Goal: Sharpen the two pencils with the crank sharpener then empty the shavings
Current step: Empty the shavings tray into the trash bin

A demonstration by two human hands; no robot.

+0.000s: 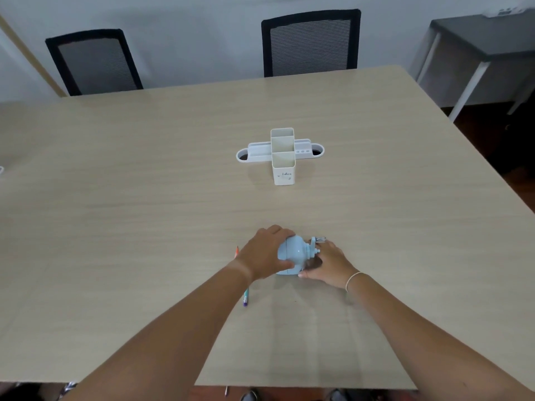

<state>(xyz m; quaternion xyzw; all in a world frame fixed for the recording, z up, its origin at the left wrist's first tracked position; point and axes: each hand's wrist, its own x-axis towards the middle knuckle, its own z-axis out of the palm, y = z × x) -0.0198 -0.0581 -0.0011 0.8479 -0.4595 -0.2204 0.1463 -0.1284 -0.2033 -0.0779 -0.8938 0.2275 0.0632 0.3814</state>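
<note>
Ahead of you a pale wood table (144,175), two black mesh chairs (94,63) upper frame, grey side table (486,39) upper right, pale wall (188,39).

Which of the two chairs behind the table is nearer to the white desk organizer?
The right chair, which stands almost straight behind the white desk organizer. The left chair is far off toward the table's left corner.

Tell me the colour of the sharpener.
Light blue. The sharpener shows in the head view, between the left hand and right hand.
</note>
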